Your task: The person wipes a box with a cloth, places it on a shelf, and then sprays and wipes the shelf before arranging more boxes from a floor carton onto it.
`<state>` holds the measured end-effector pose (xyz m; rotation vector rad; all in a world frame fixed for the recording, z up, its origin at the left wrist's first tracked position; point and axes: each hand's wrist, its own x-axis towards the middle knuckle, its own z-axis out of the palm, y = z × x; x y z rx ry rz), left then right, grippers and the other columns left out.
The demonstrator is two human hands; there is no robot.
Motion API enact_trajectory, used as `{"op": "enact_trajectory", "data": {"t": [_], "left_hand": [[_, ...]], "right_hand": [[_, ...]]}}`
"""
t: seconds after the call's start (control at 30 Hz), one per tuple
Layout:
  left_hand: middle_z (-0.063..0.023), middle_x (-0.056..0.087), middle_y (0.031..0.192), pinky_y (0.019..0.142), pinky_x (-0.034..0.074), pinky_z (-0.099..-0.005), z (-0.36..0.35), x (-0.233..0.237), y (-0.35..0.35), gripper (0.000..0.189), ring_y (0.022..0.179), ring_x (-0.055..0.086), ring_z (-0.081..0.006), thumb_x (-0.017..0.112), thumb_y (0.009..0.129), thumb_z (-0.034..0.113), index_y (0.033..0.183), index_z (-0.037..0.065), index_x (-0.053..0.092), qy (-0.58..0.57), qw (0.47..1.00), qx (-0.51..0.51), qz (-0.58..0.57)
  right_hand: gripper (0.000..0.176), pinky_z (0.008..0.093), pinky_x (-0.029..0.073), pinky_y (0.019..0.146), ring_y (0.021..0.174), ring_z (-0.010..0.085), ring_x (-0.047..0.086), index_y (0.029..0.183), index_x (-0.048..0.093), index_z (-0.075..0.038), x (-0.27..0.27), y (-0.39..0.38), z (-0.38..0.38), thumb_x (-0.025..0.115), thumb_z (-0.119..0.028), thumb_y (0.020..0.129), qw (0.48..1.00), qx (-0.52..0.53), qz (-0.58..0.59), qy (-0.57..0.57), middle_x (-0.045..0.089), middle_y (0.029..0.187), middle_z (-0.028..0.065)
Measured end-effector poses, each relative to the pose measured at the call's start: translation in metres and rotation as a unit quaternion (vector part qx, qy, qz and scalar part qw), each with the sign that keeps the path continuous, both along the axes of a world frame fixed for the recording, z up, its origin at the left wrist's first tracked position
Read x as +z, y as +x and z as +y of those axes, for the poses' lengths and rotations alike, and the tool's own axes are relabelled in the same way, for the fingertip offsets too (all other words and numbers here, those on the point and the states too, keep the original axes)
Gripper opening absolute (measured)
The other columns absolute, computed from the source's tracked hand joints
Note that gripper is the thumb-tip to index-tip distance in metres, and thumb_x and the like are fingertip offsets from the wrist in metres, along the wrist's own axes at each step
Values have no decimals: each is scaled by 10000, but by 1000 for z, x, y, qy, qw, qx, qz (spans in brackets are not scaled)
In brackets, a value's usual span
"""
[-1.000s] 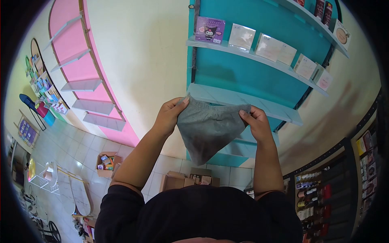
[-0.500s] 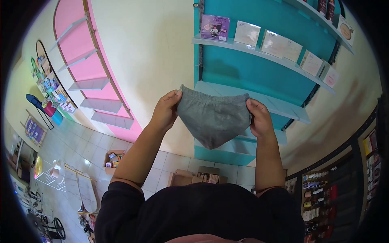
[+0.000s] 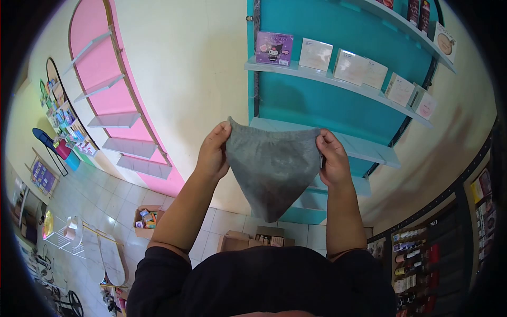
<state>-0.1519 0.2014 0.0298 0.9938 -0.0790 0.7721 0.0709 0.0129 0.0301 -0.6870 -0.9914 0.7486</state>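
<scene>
A grey cloth (image 3: pixel 272 169) with a gathered top edge hangs stretched between my two hands, tapering to a rounded point at the bottom. My left hand (image 3: pixel 215 150) pinches its upper left corner, and my right hand (image 3: pixel 332 156) grips the upper right corner. Behind the cloth is a teal wall unit with a pale lower shelf (image 3: pixel 369 149), partly hidden by the cloth and my right hand. On the shelf above stand a purple box (image 3: pixel 274 48) and several white boxes, one of them a white box (image 3: pixel 316 54) beside the purple one.
Pink wall shelves (image 3: pixel 114 120) are at the left. Cardboard boxes (image 3: pixel 236 242) lie on the tiled floor below, with another carton (image 3: pixel 148 221) of small packages further left. A dark rack (image 3: pixel 422 264) of products stands at lower right. A marble-topped table (image 3: pixel 103 256) is at lower left.
The cloth's lower part hangs further down and looks longer. Both hands still hold its top corners, slightly lower and more to the left in view. The shelves have shifted slightly down and left.
</scene>
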Motion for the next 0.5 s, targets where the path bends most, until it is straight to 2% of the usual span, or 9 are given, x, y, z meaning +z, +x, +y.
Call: {"op": "enact_trajectory", "data": {"t": [0.03,0.07,0.13,0.17,0.23,0.37,0.43,0.47,0.5], "left_hand": [[-63,665,939,804,536,-293,-2,4,0,207,855,650,-141,479,1051,207,1023,29,583,-37,996,76,34],[-63,665,939,804,536,-293,1,4,0,207,855,650,-141,479,1051,207,1023,29,583,-36,996,75,33],[-72,664,940,794,544,-301,9,-2,-3,204,850,654,-154,459,1057,203,1034,34,571,-51,994,84,44],[-72,664,940,794,544,-301,13,-5,-4,204,850,654,-154,459,1057,203,1034,34,571,-51,994,83,45],[-81,663,986,841,525,-333,17,-12,-5,275,911,644,-182,452,1053,292,1046,48,579,-34,994,83,56],[-81,664,984,837,527,-331,21,-19,-4,299,902,646,-180,435,1057,309,1046,49,581,-32,994,87,57],[-82,666,992,837,530,-342,19,-18,-6,218,896,647,-180,471,1049,228,1071,41,581,-51,995,75,51],[-82,666,992,837,530,-342,17,-18,-6,218,896,647,-180,471,1049,228,1071,41,581,-52,995,75,52],[-82,669,996,836,527,-333,13,-16,-5,153,906,647,-172,508,1026,153,1077,31,586,-34,996,83,23]], "right_hand": [[194,217,451,762,835,60,562,1121,622,-32,0,2,0,577,-191,1020,999,-34,-23,-8,629,953,-9],[194,217,451,762,835,60,562,1121,622,-32,1,3,-1,577,-191,1020,999,-35,-24,-8,629,953,-9],[205,194,404,660,741,35,512,1121,633,-34,8,-2,-6,604,-201,1005,994,-69,-56,-66,615,881,-31],[205,194,404,660,741,35,512,1121,633,-34,13,-5,-10,604,-201,1005,994,-70,-56,-66,615,881,-31],[207,187,377,594,685,19,490,1132,636,-32,23,-13,-18,624,-186,994,994,-19,6,-108,617,835,-39],[247,188,354,553,643,17,477,1163,638,-26,26,-20,-23,661,-174,966,993,-15,13,-120,620,832,-36],[295,181,373,579,649,18,492,1175,643,-15,26,-21,-27,721,-118,910,990,-14,-71,-124,625,832,-43],[295,181,373,579,649,18,492,1175,643,-15,24,-23,-26,721,-118,910,990,-15,-71,-125,625,832,-43],[284,185,380,581,649,31,499,1126,675,-22,20,-27,-24,728,-39,848,979,-80,-133,-130,620,823,-36]]}}
